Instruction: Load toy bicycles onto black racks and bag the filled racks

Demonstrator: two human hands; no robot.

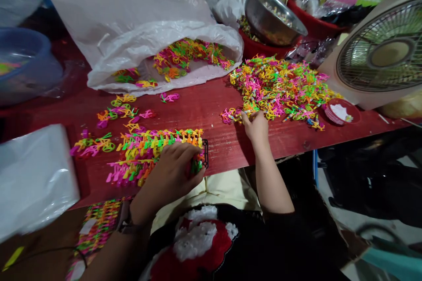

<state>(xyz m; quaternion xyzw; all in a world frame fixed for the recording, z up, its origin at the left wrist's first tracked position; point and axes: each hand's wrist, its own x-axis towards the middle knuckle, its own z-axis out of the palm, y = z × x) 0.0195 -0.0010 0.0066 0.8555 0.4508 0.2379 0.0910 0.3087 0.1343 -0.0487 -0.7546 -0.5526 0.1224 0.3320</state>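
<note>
My left hand [180,169] lies curved over the right end of rows of small bright plastic pieces [145,147], which look like tiny figures. They are set in a black rack [205,153], its end showing past my fingers. The hand seems to grip the rack from above, with the thumb on the near side. My right hand [257,129] is at the near left edge of a heap of mixed plastic pieces [283,83]. Its thumb and forefinger are pinched together at a small colourful plastic piece [245,112], partly hidden by the fingers.
Behind is a white plastic bag [132,61] with more pieces inside. Loose pieces [121,109] lie left of centre on the red table [198,109]. A fan [379,52], a small red basket [332,116] and a metal bowl [273,13] stand right; a blue basin [26,61] left.
</note>
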